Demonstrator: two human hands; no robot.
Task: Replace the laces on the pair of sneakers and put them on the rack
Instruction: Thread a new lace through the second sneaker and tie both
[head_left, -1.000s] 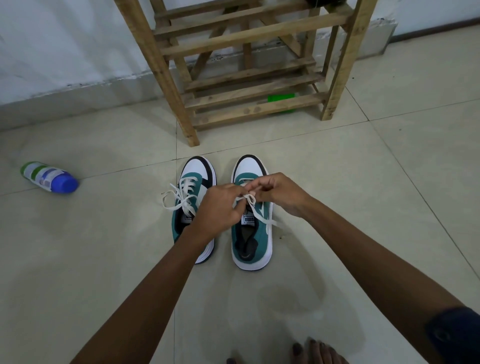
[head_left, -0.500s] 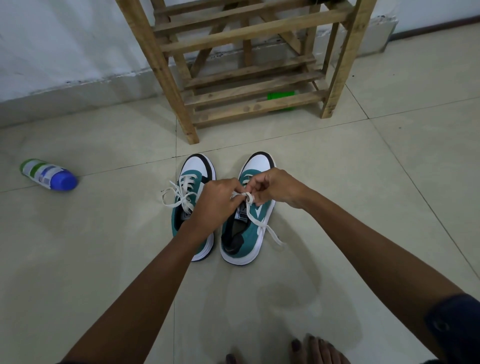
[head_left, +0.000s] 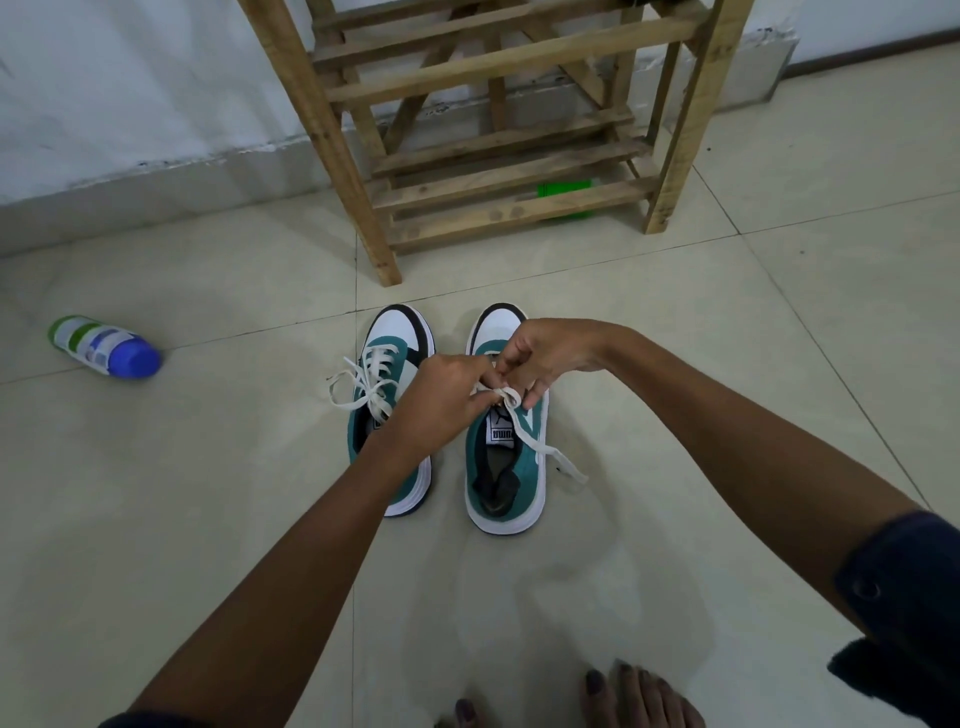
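Two teal, white and black sneakers stand side by side on the tiled floor, toes toward the wooden rack (head_left: 498, 156). The left sneaker (head_left: 397, 332) has its white lace tied in a bow (head_left: 358, 384). Over the tongue of the right sneaker (head_left: 506, 467), my left hand (head_left: 441, 400) and my right hand (head_left: 540, 353) both pinch its white lace (head_left: 506, 397). One loose end of that lace trails over the shoe's right side onto the floor (head_left: 563, 465).
A green, white and blue bottle (head_left: 104, 345) lies on its side on the floor at the left. A green object (head_left: 563, 188) shows under the rack's lowest slats. My bare toes (head_left: 623, 696) are at the bottom edge. A wall runs behind the rack.
The right sneaker swung its heel left and then back to straight. My right hand lifted and turned over the lace knot while my left hand kept its pinch.
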